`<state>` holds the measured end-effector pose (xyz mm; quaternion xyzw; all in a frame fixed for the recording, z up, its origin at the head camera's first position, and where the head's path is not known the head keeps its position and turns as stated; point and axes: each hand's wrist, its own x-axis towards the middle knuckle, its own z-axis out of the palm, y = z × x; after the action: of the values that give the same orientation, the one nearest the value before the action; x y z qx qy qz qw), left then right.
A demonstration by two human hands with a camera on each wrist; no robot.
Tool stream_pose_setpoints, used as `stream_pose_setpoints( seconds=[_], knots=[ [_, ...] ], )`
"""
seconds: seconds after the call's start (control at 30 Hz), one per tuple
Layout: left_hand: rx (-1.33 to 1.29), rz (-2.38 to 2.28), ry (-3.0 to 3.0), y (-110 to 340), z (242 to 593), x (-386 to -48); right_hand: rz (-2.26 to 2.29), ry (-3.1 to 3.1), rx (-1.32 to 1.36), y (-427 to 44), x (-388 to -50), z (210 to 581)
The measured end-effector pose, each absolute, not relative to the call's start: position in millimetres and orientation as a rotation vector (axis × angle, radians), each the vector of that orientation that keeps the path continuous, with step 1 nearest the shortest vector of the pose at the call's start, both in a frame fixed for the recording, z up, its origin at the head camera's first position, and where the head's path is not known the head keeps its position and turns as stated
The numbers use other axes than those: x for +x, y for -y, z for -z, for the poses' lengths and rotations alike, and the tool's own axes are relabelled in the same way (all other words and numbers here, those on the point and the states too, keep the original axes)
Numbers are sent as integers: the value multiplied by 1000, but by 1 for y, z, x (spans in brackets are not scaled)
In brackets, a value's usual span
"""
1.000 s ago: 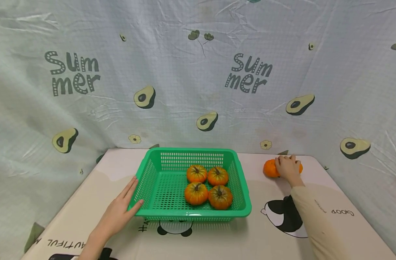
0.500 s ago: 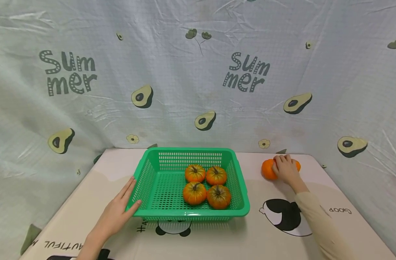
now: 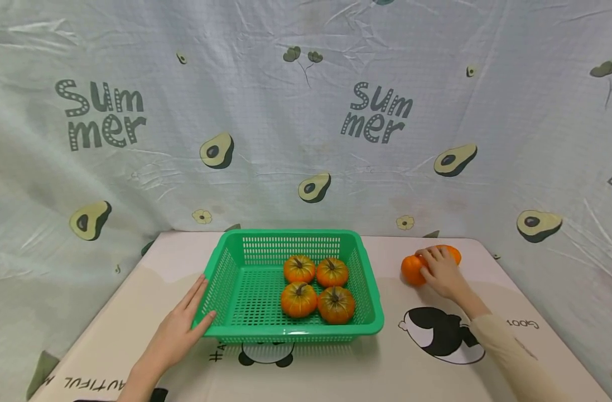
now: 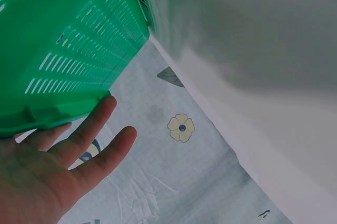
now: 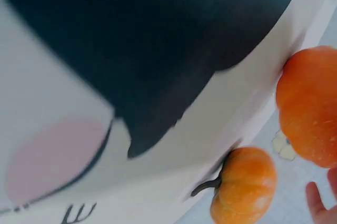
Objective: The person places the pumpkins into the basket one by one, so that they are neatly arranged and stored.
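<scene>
At the back right of the table, my right hand (image 3: 442, 273) grips an orange pumpkin (image 3: 413, 270), its fingers over the top and the thumb at the near side. Large in the right wrist view, that pumpkin (image 5: 310, 105) touches a fingertip at the edge. A smaller pumpkin (image 5: 245, 187) with a dark stem lies beside it; the head view shows an orange part of it (image 3: 452, 254) behind the hand. My left hand (image 3: 177, 329) rests with straight fingers against the left side of the green basket (image 3: 293, 330). Several pumpkins (image 3: 299, 300) sit in the basket's right half.
The light table (image 3: 386, 368) carries printed cartoon figures and lettering. A patterned cloth (image 3: 265, 184) hangs behind it and at both sides. The basket's left half shows bare green mesh.
My right hand has drawn its pumpkin slightly toward me, uncovering more of the pumpkin behind. The left hand stays at the basket. The whole head view has shifted a little.
</scene>
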<state>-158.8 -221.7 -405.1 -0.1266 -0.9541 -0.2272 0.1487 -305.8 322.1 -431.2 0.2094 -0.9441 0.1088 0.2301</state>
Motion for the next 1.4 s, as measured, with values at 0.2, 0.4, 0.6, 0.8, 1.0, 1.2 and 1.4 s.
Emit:
stream_pose_setpoints(
  seconds=[0.2, 0.4, 0.6, 0.8, 1.0, 1.2, 1.4],
  knots=[
    [-366, 654, 2739, 222, 405, -159, -381, 2656, 585, -308, -302, 437],
    [-369, 655, 2726, 222, 406, -158, -430, 2692, 616, -296, -299, 437],
    [-376, 663, 2731, 222, 406, -159, -337, 2812, 591, -294, -294, 433],
    [-378, 660, 2737, 222, 406, -159, -249, 2884, 611, -296, -287, 429],
    [-380, 657, 2730, 223, 407, -159, -220, 2866, 675, -293, -281, 431],
    [-383, 652, 2731, 223, 407, -159, -280, 2815, 720, -289, -277, 433],
    [-372, 651, 2740, 222, 407, -159, -307, 2804, 740, -289, -275, 433]
  ],
)
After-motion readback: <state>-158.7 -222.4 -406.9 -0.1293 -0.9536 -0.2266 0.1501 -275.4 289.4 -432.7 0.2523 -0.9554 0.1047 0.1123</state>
